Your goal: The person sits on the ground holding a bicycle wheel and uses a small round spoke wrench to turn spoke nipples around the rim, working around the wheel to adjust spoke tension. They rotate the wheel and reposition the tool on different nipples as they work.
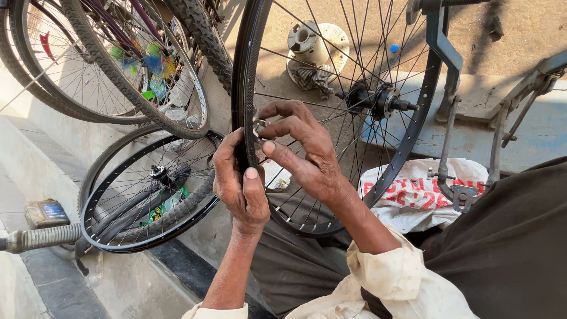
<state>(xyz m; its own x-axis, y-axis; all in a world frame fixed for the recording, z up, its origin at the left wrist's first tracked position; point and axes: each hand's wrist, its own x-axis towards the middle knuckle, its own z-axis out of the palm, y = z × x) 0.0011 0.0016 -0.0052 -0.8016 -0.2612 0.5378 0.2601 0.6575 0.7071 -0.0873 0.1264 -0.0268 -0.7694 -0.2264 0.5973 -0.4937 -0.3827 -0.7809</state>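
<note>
A black spoked bicycle wheel (pixel 413 127) without a tyre stands upright in front of me, its hub (pixel 378 100) at the centre. My left hand (pixel 239 189) grips the black rim at its left side, thumb pointing up. My right hand (pixel 298 147) reaches through the spokes and pinches a small silver spoke tool (pixel 258 125) against the inner side of the rim. Both forearms come up from cream sleeves at the bottom.
A second bare black wheel (pixel 112 195) leans on a concrete step at the left, with tyred wheels (pixel 139 88) above it. A metal stand frame (pixel 449 59) rises on the right, over a white printed bag (pixel 413 195). A grey handlebar grip (pixel 41 237) pokes in from the far left.
</note>
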